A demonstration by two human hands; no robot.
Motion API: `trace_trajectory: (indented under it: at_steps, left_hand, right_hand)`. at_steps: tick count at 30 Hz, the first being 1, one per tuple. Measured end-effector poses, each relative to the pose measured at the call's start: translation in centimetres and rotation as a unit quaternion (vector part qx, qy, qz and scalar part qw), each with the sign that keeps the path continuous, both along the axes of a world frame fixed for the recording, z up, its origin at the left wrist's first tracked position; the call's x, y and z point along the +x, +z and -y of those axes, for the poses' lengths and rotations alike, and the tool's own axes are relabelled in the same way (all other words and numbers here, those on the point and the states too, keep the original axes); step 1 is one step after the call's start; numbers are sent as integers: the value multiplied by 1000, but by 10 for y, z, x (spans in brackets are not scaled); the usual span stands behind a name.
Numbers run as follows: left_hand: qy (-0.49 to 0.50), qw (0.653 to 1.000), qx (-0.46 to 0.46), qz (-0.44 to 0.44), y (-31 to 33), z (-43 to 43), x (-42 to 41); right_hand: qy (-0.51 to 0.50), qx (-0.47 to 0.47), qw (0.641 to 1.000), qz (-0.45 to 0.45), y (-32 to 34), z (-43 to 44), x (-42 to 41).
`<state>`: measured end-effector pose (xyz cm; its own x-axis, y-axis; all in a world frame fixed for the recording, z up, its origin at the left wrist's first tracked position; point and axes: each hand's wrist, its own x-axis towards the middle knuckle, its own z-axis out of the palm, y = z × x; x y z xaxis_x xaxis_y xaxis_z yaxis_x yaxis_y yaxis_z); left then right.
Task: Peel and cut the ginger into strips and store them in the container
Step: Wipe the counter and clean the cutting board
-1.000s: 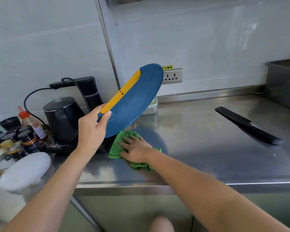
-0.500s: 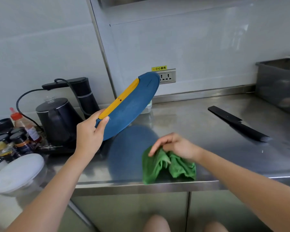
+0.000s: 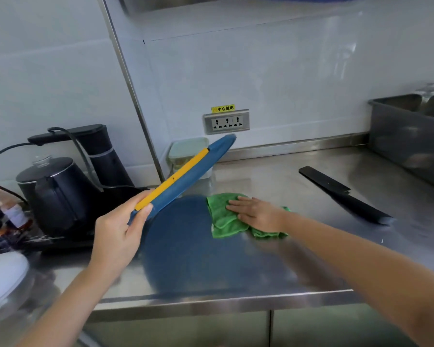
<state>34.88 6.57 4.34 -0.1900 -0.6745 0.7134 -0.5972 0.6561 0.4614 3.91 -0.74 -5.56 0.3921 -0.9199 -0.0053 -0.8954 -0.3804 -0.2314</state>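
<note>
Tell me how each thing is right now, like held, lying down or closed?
Blue round cutting board with yellow edge: tilted up, gripped by the left hand.
Green cloth: crumpled on the steel counter, pressed under the flat right hand.
Long black knife: lying on the counter, untouched.
Pale green plastic container: lid on, behind the board.
Black kettle: lid on.

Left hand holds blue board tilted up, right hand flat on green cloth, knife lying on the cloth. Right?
No. Head view: the knife lies on the bare counter, right of the green cloth and apart from it. Rest holds: left hand holds the blue board tilted up, right hand flat on the cloth.
</note>
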Motion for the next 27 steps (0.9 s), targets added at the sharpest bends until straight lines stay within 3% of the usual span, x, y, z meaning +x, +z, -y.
trace_trajectory:
  at_steps: [5,11,20,27]
  left_hand:
    - [67,996,56,-14,15,9,-3]
    - [90,994,54,-9,17,21,-10]
    - [22,998,52,16,2,21,-36]
    - [17,997,72,16,-7,20,-45]
  right_hand:
    - [-85,2,996,-34,1,77,-12]
    - [-165,-7,986,-35,5,134,-15]
    - [-298,-16,954,-4,-5,111,-37]
    - [-347,-6,938,-7,-5,72,-59]
